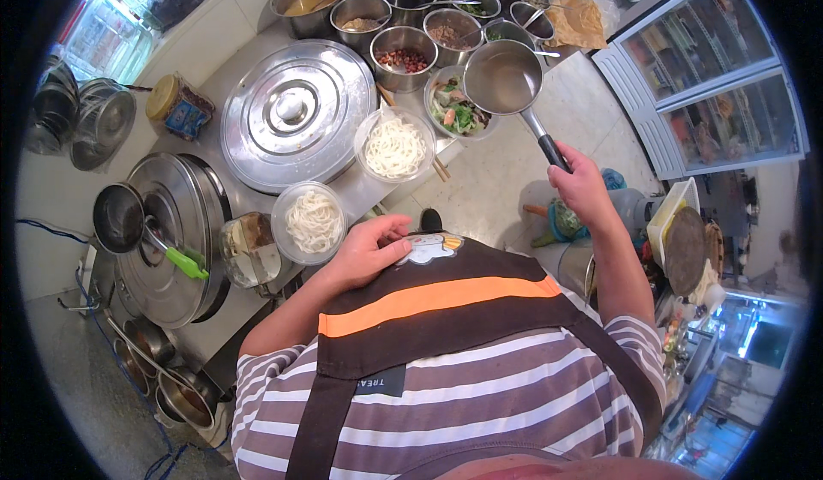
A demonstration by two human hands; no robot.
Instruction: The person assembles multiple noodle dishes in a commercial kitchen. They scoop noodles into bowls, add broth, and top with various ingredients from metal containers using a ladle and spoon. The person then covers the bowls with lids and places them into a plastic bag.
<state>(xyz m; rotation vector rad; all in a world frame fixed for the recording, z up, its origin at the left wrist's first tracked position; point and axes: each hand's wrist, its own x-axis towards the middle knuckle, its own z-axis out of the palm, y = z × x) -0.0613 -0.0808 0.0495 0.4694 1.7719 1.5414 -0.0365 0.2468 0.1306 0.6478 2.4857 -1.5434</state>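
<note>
In my right hand (579, 184) I grip the black handle of a small steel saucepan (501, 75). The pan is held over a clear bowl of leafy greens and pinkish pieces (457, 107), covering part of its right side; brownish liquid seems to lie inside the pan. My left hand (370, 250) hangs empty before the apron (446, 309), fingers loosely bent and thumb apart. Nearest to it is a clear bowl of white noodles (313, 223). A second noodle bowl (394, 146) sits farther up the counter edge, with chopsticks (440, 167) partly hidden beside it.
A large round steel lid (298, 116) covers much of the counter. Behind stand several steel pots of toppings (403, 58). At left are a lidded pot (163, 240), a green-handled pan (120, 217) and a jar (178, 107). A glass-door fridge (720, 77) stands at right.
</note>
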